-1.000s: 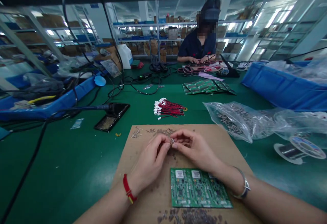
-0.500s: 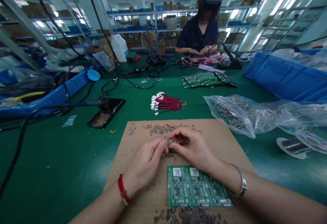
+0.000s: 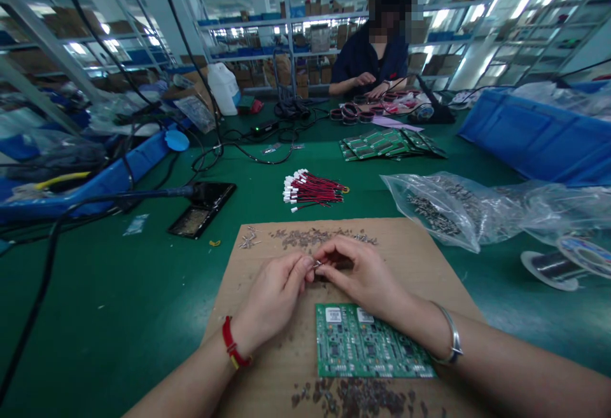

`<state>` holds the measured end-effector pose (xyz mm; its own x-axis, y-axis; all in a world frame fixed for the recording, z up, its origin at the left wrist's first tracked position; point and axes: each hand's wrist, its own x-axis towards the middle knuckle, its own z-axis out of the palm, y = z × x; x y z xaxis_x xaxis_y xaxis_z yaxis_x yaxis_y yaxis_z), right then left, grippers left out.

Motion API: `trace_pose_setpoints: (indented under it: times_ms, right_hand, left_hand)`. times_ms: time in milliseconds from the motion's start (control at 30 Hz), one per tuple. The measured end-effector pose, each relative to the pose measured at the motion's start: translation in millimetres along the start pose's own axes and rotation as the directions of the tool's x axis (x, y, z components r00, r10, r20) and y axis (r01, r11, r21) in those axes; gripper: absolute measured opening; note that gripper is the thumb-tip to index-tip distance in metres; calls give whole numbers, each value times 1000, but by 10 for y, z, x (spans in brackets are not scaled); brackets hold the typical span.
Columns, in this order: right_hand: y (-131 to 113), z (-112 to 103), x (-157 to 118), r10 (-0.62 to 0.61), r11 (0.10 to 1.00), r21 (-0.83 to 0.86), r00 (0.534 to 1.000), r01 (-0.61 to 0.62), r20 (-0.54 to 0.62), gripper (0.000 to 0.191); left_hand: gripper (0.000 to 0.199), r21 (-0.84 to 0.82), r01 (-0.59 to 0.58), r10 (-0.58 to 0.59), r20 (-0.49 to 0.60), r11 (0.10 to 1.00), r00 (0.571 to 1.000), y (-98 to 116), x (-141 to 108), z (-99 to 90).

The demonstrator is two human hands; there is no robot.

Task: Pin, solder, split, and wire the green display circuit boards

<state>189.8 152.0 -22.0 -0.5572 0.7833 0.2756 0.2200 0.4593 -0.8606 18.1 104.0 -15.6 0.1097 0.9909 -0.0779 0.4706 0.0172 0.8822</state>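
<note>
Above the cardboard sheet (image 3: 267, 335), my left hand (image 3: 277, 287) and my right hand (image 3: 365, 275) meet fingertip to fingertip. Both are closed in a pinch around a small silvery metal part (image 3: 317, 265), whose exact kind is too small to make out. Just below my right hand lies a green circuit board panel (image 3: 353, 348) with white labels, partly covered by that wrist. Beyond my fingers, dark brown bits (image 3: 305, 238) are strewn over the cardboard. A few metal pieces with thin leads (image 3: 249, 238) lie near its far left corner.
Red-and-black wires with white connectors (image 3: 315, 189) lie past the cardboard. To the right are a plastic bag of metal parts (image 3: 439, 208), a solder spool (image 3: 548, 270) and a blue bin (image 3: 539, 132). A soldering iron stand (image 3: 203, 209) sits left. A co-worker (image 3: 370, 62) sits opposite.
My hands keep the same pinch, with hardly any shift of the fingers. The view has tilted slightly. Across the table, the co-worker's hand has lifted a little.
</note>
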Motion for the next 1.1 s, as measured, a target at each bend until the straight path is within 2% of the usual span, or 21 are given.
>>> trace_pose_setpoints:
  times_ms: [100, 200, 267, 333, 433, 533, 600, 767, 833, 933, 1033, 1100]
  right_hand:
    - [-34, 1, -30, -65, 993, -100, 998, 64, -9, 10]
    - [-70, -2, -54, -117, 981, -154, 993, 114, -5, 8]
    - [-79, -9, -53, -116, 982, -153, 993, 112, -19, 8]
    - [-75, -20, -41, -97, 985, -148, 994, 90, -47, 8]
    - [-64, -39, -22, -86, 983, -170, 993, 71, -77, 7]
    - [-65, -48, -23, -116, 975, -199, 992, 103, -58, 8]
    - [-65, -47, -29, -139, 970, -207, 990, 128, -36, 7]
    - [-17, -35, -17, -156, 967, -208, 987, 144, -44, 6]
    - [15, -27, -7, -152, 963, -228, 988, 143, -21, 9]
    - [59, -11, 0, -124, 954, -265, 990, 139, 69, 10]
    - [71, -8, 2, -93, 952, -280, 988, 124, 121, 12]
    - [37, -30, 7, -80, 954, -280, 990, 110, 118, 13]
  left_hand:
    - [42, -85, 71, -60, 122, 994, 991, 31, -1, -39]
    - [43, -171, 174, -127, 254, 970, 959, 91, -14, -70]
    - [46, -200, 204, -146, 274, 958, 951, 124, -25, -63]
    - [46, -214, 179, -131, 221, 960, 966, 138, -34, -31]
    - [30, -186, 82, -68, 82, 979, 994, 136, -48, 27]
    - [18, -92, -10, 7, -34, 996, 999, 137, -66, 45]
    - [16, -29, -48, 46, -66, 998, 997, 145, -77, 35]
    - [39, 11, -68, 68, -21, 998, 997, 137, -70, -6]
    - [44, 13, -77, 78, -57, 997, 995, 114, -42, -40]
    - [38, 48, -112, 119, -207, 993, 971, 73, 13, -128]
    - [23, 140, -160, 200, -348, 977, 916, 48, 46, -211]
    - [16, 207, -186, 256, -397, 960, 881, 50, 42, -234]
